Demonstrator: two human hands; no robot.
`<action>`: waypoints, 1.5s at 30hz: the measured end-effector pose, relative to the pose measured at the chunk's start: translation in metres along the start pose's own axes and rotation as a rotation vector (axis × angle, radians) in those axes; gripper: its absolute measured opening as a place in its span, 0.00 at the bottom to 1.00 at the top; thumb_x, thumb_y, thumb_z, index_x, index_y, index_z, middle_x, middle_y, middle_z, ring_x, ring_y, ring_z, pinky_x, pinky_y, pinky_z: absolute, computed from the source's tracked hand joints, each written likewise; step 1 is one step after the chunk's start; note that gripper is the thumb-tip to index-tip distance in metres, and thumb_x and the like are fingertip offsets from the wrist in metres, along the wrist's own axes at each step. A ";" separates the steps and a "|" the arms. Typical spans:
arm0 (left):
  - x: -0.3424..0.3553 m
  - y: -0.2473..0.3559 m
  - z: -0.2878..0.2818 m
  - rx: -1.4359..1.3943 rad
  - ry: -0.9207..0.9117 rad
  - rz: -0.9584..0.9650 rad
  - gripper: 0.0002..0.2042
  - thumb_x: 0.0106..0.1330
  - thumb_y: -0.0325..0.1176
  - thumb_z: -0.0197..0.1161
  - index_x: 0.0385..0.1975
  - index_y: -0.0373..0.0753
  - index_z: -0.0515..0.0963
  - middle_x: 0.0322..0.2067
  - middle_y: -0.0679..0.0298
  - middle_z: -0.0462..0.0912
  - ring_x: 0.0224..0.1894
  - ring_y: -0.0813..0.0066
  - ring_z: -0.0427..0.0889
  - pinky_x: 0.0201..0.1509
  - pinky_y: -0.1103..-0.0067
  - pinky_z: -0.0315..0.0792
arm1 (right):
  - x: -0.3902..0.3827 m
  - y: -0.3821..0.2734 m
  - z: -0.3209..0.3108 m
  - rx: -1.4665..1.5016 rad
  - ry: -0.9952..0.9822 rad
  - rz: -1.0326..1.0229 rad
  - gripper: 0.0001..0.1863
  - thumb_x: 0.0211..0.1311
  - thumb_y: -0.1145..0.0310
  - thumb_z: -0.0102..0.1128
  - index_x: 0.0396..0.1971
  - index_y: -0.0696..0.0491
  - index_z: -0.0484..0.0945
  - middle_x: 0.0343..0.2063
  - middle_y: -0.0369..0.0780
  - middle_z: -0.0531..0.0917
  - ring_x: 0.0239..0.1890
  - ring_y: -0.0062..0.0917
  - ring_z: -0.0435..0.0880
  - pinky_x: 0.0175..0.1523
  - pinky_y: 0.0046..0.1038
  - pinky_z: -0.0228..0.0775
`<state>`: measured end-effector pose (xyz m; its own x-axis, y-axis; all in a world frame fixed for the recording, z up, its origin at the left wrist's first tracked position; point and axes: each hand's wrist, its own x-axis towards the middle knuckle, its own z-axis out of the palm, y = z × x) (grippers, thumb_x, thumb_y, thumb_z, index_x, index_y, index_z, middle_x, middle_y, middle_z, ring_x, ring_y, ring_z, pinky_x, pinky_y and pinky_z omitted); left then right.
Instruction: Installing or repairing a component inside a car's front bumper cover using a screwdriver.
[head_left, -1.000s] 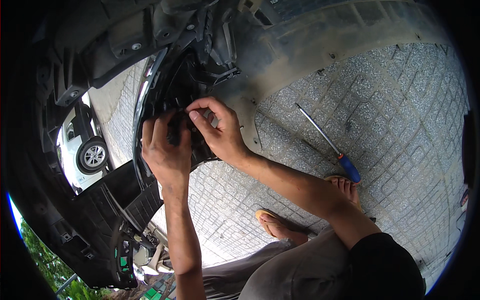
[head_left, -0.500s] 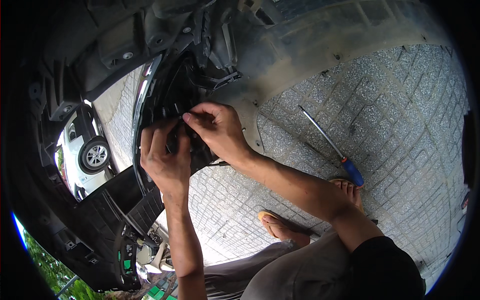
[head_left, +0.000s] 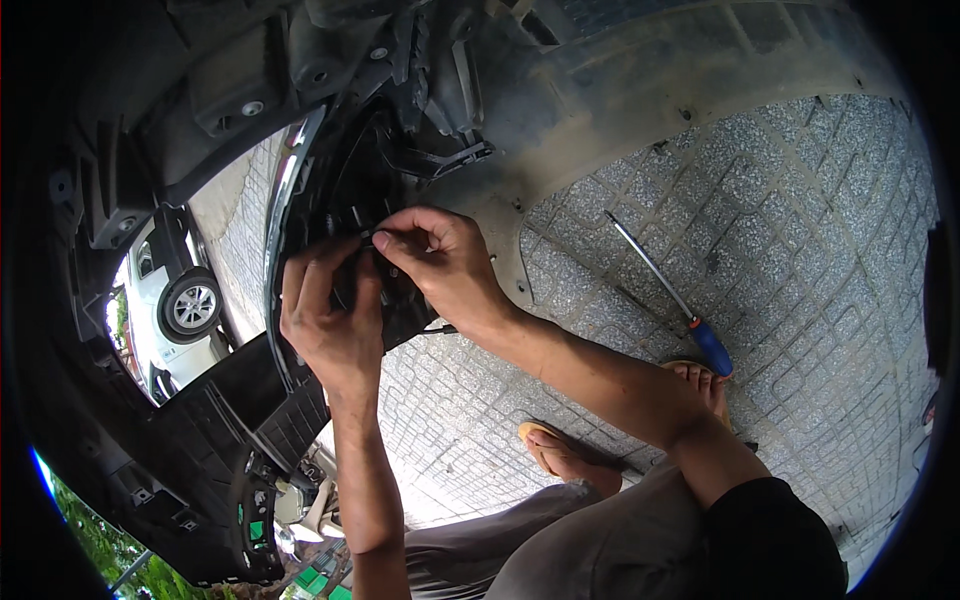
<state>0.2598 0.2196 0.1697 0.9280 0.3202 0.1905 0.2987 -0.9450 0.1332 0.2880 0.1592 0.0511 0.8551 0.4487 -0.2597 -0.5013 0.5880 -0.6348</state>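
Note:
Both of my hands work at the back of a black plastic housing (head_left: 350,170), which has a shiny curved edge along its left side. My left hand (head_left: 335,325) reaches up from below, its fingers bent around a small dark part of the housing. From the right, my right hand (head_left: 445,260) pinches with thumb and forefinger at that same spot. The fingertips of both hands nearly meet there. What they grip is small, dark and mostly hidden by the fingers.
A screwdriver (head_left: 710,345) with a blue handle lies on the paved ground (head_left: 780,220) near my sandalled foot. Overhead and to the left run a dark bumper (head_left: 200,470) and plastic panels. A white car (head_left: 165,310) stands beyond the gap at left.
My hands keep the same grip at the same spot. The whole view has shifted very slightly; nothing has visibly been taken or let go.

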 end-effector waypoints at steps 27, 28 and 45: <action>0.006 -0.002 -0.003 -0.039 -0.053 -0.036 0.09 0.55 0.18 0.73 0.34 0.36 0.84 0.35 0.64 0.84 0.34 0.73 0.84 0.40 0.78 0.76 | 0.013 -0.014 -0.004 -0.021 -0.084 0.076 0.13 0.66 0.63 0.69 0.34 0.60 0.85 0.21 0.32 0.82 0.23 0.10 0.76 0.28 0.19 0.67; 0.006 -0.002 -0.003 -0.056 -0.062 -0.028 0.09 0.55 0.18 0.72 0.34 0.36 0.84 0.35 0.64 0.84 0.34 0.73 0.84 0.40 0.78 0.76 | 0.013 -0.012 -0.005 -0.019 -0.080 0.069 0.13 0.66 0.64 0.69 0.34 0.60 0.85 0.21 0.33 0.83 0.24 0.10 0.77 0.28 0.19 0.67; 0.008 0.009 -0.004 0.119 -0.039 -0.077 0.12 0.55 0.24 0.75 0.39 0.37 0.85 0.35 0.63 0.82 0.35 0.72 0.83 0.41 0.76 0.76 | 0.015 -0.022 -0.015 0.302 -0.161 0.423 0.08 0.62 0.69 0.73 0.37 0.56 0.87 0.26 0.31 0.84 0.27 0.09 0.77 0.31 0.15 0.66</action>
<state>0.2686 0.2141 0.1765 0.9085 0.3916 0.1455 0.3918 -0.9196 0.0290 0.3143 0.1427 0.0500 0.5513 0.7717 -0.3171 -0.8333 0.4901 -0.2559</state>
